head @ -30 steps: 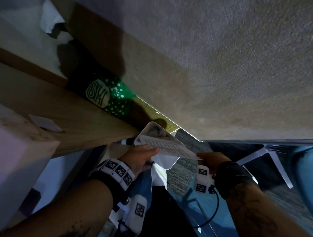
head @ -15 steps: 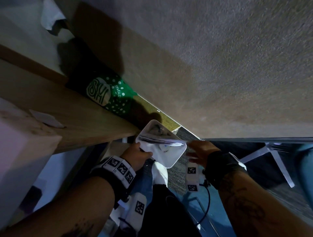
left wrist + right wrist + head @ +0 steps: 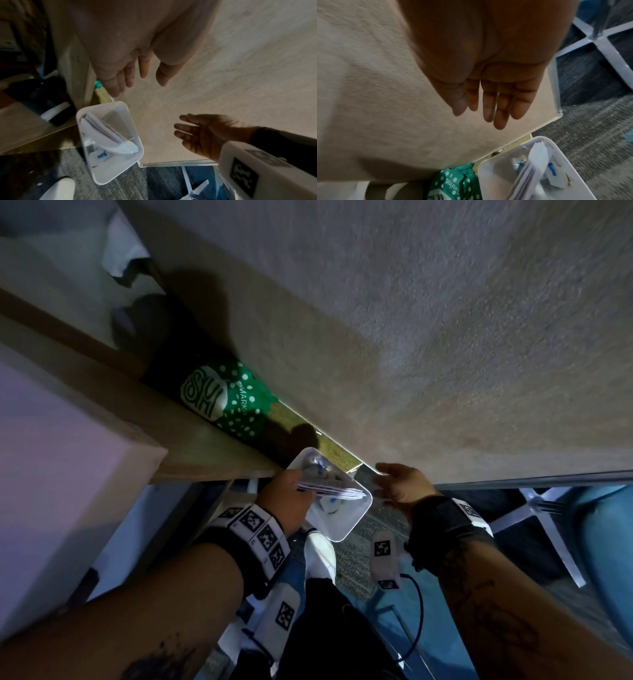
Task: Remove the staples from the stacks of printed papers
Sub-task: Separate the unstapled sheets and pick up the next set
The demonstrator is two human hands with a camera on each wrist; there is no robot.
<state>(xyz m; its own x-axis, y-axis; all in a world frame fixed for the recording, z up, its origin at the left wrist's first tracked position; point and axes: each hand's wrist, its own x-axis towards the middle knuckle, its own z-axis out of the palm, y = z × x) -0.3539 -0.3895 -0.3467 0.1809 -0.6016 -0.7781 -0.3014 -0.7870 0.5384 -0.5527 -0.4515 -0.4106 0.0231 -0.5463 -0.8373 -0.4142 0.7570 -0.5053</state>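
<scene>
A folded stack of printed papers (image 3: 329, 489) (image 3: 106, 134) (image 3: 537, 159) stands on edge inside a white plastic bin (image 3: 356, 522) (image 3: 102, 180) (image 3: 505, 155) on the carpet, among other scraps. My left hand (image 3: 291, 498) (image 3: 137, 81) hovers just left of the bin, fingers straight and holding nothing. Right of the bin, my right hand (image 3: 400, 484) (image 3: 202, 134) (image 3: 488, 105) is also open and empty, palm toward a beige panel. No staple remover shows in any view.
A beige fabric panel (image 3: 411, 337) rises right behind the bin. A green dotted bag (image 3: 222, 402) (image 3: 453, 182) sits between it and a wooden board (image 3: 102, 392) on the left. A white shoe (image 3: 320, 556) and a chair base (image 3: 537, 515) are on the carpet.
A second ago both hands held the papers above the bin. The papers have gone down into the bin, both hands have let go, and the right hand has drawn off to the right.
</scene>
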